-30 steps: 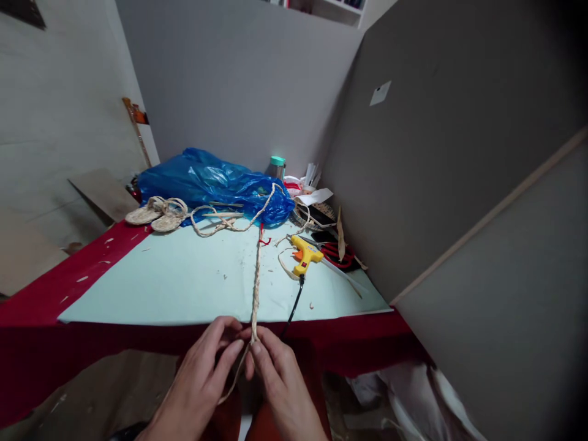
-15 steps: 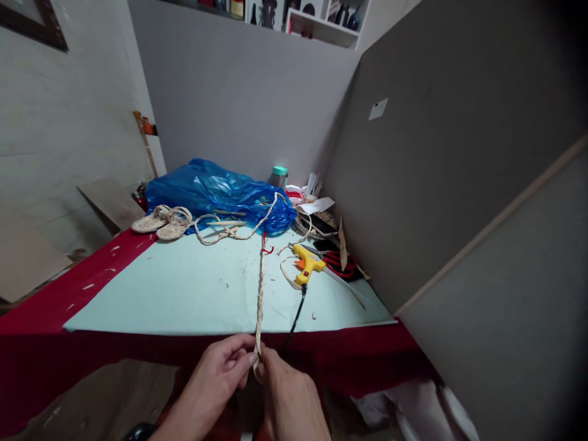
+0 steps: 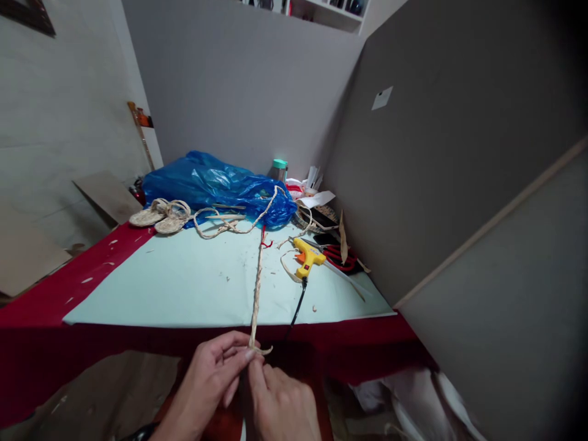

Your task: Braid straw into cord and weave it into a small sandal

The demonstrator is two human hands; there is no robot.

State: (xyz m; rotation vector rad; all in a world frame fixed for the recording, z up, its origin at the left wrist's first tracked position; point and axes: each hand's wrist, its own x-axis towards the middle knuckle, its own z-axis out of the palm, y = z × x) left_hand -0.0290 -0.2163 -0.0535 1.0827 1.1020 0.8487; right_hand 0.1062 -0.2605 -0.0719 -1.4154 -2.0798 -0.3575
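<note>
Just off the near edge of the pale table cover (image 3: 151,288), both hands meet at the lower end of a straw braid (image 3: 256,294), which runs nearly straight back across the cover to a red cord (image 3: 266,244) by the blue plastic bag (image 3: 206,180). The left hand (image 3: 215,372) pinches that end narrowly between thumb and fingers. The right hand (image 3: 283,397) sits just below and beside it, fingers curled in and forefinger reaching up to the same spot; whether it grips a strand I cannot tell. What differs from a second ago is the loose strand: then one trailed down between the hands toward the left wrist, while now a short strand tip (image 3: 266,351) pokes out to the right, above the right knuckles. My reading is that a strand is being worked across at this end, the left pinch keeping the crossing from slackening. Farther up, the braid lies as straight as before, and the yellow glue gun (image 3: 309,257) rests to its right, well apart from either hand.
</note>
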